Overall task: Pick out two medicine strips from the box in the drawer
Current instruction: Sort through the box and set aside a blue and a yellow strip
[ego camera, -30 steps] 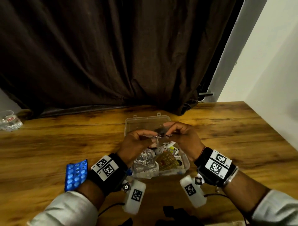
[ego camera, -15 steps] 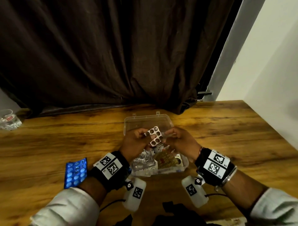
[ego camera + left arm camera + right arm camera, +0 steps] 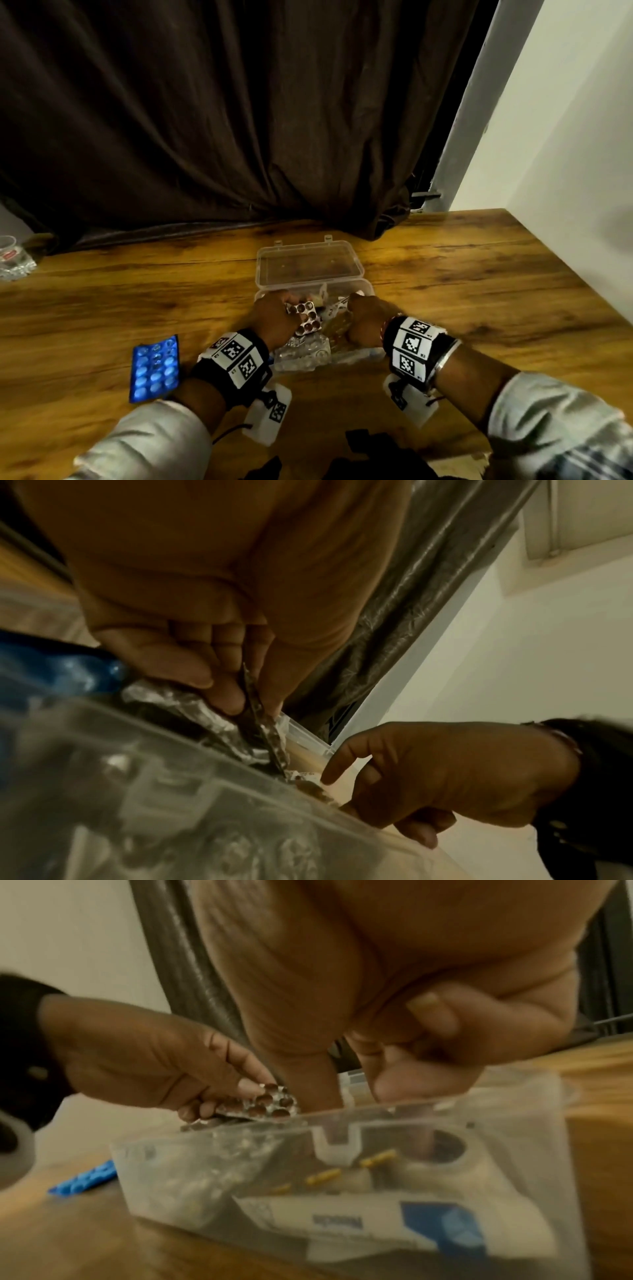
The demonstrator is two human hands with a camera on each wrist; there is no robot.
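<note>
While the wooden surface (image 3: 445, 274) lies open on both sides of the clear box (image 3: 356, 270), its walls crowd the hands. Left grip (image 3: 274, 320) pinches the brown-pill strip (image 3: 307, 318) by one edge above the box; it looks light, thin and crinkly. Right grip (image 3: 366, 318) curls inside the box; whether it holds anything, I cannot tell. A blue strip (image 3: 156, 368) lies left.

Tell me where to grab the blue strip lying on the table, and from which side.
Pinch a long edge of the blue strip from above: it lies flat on the table, left of the box, apart from it. The left hand holds the brown-pill strip.
</note>
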